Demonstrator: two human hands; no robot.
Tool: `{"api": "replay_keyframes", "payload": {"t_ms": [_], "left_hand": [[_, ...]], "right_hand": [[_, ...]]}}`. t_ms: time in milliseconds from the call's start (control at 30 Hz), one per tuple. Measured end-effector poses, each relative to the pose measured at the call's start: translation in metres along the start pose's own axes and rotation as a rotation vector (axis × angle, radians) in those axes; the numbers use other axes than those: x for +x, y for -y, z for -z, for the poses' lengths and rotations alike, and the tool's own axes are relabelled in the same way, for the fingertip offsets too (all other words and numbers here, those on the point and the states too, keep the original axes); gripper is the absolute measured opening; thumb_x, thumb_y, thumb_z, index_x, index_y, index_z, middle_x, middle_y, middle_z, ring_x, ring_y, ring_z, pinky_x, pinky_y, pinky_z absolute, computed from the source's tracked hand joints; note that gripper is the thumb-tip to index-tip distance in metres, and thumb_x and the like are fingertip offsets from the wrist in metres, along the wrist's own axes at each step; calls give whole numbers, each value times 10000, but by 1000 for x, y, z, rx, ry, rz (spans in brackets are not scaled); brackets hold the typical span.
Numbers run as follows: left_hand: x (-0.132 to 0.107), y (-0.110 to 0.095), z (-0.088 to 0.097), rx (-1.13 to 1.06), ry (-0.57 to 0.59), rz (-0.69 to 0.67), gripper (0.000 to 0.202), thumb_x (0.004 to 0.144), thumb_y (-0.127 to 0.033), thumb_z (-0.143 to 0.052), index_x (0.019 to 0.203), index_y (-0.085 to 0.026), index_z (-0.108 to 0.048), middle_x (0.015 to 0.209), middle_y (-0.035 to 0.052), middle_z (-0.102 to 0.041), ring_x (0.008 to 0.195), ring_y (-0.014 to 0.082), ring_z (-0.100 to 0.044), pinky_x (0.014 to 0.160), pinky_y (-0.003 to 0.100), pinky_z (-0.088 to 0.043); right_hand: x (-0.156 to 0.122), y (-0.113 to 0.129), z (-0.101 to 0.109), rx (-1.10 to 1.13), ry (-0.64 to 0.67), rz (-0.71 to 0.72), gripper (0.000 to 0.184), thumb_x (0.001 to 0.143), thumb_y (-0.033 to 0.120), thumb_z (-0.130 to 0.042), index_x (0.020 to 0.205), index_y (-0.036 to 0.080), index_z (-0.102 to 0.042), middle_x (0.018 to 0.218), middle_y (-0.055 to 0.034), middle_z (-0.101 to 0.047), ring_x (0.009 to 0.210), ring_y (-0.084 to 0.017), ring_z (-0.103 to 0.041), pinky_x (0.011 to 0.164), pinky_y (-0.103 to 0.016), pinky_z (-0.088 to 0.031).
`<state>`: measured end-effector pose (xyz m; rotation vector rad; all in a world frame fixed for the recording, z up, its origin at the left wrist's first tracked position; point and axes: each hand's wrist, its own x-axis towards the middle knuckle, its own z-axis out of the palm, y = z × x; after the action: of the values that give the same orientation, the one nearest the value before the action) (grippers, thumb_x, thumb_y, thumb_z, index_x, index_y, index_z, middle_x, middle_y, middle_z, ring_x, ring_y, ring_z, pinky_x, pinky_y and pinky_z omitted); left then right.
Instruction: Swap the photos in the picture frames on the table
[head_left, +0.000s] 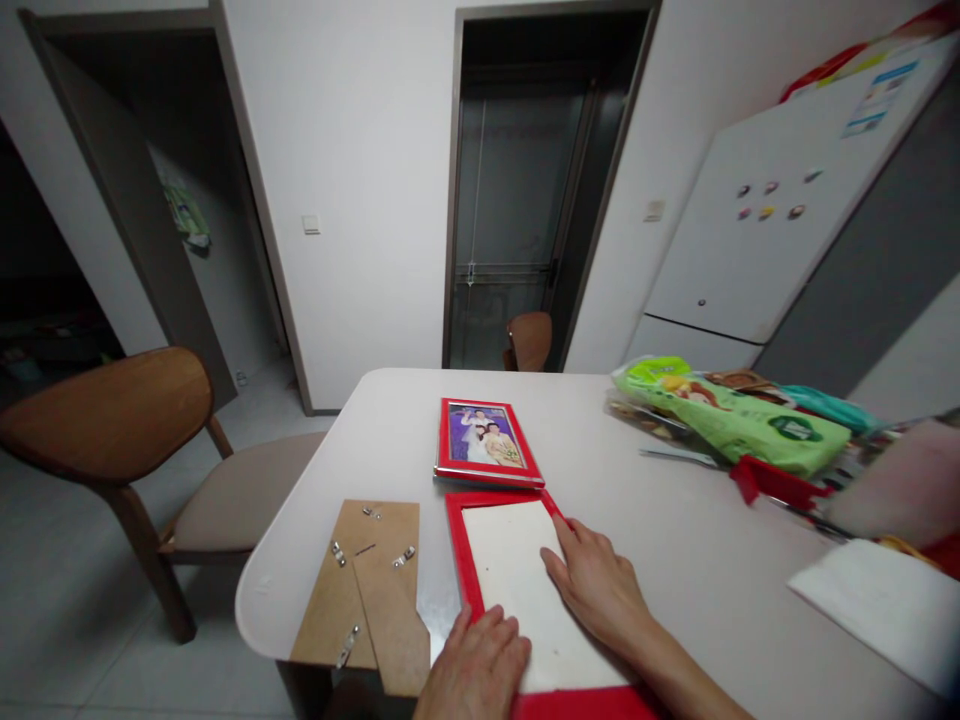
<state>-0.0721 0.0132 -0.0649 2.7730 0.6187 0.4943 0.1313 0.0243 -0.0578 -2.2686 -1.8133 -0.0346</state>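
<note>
A red frame (pixel 465 550) lies on the table in front of me, with a white sheet (pixel 517 580) inside its border. My left hand (pixel 484 660) rests on the frame's left side and the sheet's lower left, fingers laid out and slightly bent. On the right side lies my right hand (pixel 596 580), its fingers along the red border and its thumb apart on the sheet. Just beyond stands a second red frame (pixel 532 470) holding a photo (pixel 487 438). Left of my hands is a brown backing board (pixel 382 530) with metal clips and a loose brown flap (pixel 394 630).
Green packaging (pixel 772 420), a red item (pixel 780 485) and white folded paper (pixel 877 600) lie on the table's right side. A wooden chair (pixel 112 420) stands at the left, another chair (pixel 530 340) beyond the far edge. A white fridge (pixel 742 250) is at the right.
</note>
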Motion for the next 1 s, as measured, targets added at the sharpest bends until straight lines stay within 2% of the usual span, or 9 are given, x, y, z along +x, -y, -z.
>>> {"api": "replay_keyframes", "payload": {"t_ms": [133,267,367,500,633,700,800,933,1000], "left_hand": [[-4,-3,4,72,-60,25,211,815,-230,-439,1000,-163,-516,1138,140,-537,1059,251,-481,871,444,-392],[-7,-4,6,59,-76,1,168,816,-121,-389,870,-191,-532,1146,101,-540,1073,210,-476,900,466,-352],[-3,-5,7,42,-22,-10,124,810,-234,-440,851,-167,-536,1142,129,-537,1074,250,-471,877,522,-348],[-3,-4,14,21,87,6,328,750,-456,-495,888,-161,-536,1197,157,-480,1115,286,-418,893,533,-322],[-37,16,41,14,149,155,494,683,-460,-572,1094,-213,-454,1308,118,-343,1199,266,-295,951,502,-264],[-63,33,56,82,144,377,681,596,-362,-666,1192,-192,-385,1327,137,-296,1215,292,-248,959,513,-240],[-92,57,68,203,84,725,732,553,-170,-659,1223,-117,-368,1330,174,-270,1217,296,-243,986,450,-237],[-108,77,61,247,29,728,645,520,-79,-618,1147,-136,-478,1275,145,-389,1171,264,-350,969,369,-307],[-114,83,56,280,-53,670,580,508,-75,-625,1076,-160,-542,1200,133,-484,1106,262,-439,922,364,-372]], "right_hand": [[1,-5,0,89,27,-17,448,781,328,-343,1198,179,-408,1235,-147,-408,1084,-286,-401,807,-436,-359],[0,-7,-2,205,25,-55,386,767,306,-362,1089,177,-530,1226,-127,-421,1087,-253,-412,861,-398,-341],[-2,-3,-5,236,38,-47,318,743,300,-398,939,183,-621,1218,-120,-428,1067,-253,-432,872,-383,-338],[-5,0,-5,159,-1,29,339,724,279,-427,1006,175,-584,1245,-144,-392,1060,-275,-432,852,-412,-346],[-10,3,8,147,-20,55,343,736,282,-419,1016,156,-573,1230,-154,-412,1091,-287,-398,859,-423,-335],[-15,17,20,227,-18,123,356,750,293,-410,1041,147,-553,1221,-145,-427,1104,-265,-387,887,-397,-315],[-25,64,31,420,101,293,357,772,317,-402,1075,170,-520,1101,-104,-531,1014,-213,-455,876,-346,-325],[-38,137,20,446,210,446,521,592,440,-599,1056,217,-518,967,-84,-561,888,-258,-469,806,-417,-337],[-40,157,11,444,225,454,577,522,373,-650,1061,222,-509,998,-93,-519,904,-270,-445,791,-418,-346]]}}
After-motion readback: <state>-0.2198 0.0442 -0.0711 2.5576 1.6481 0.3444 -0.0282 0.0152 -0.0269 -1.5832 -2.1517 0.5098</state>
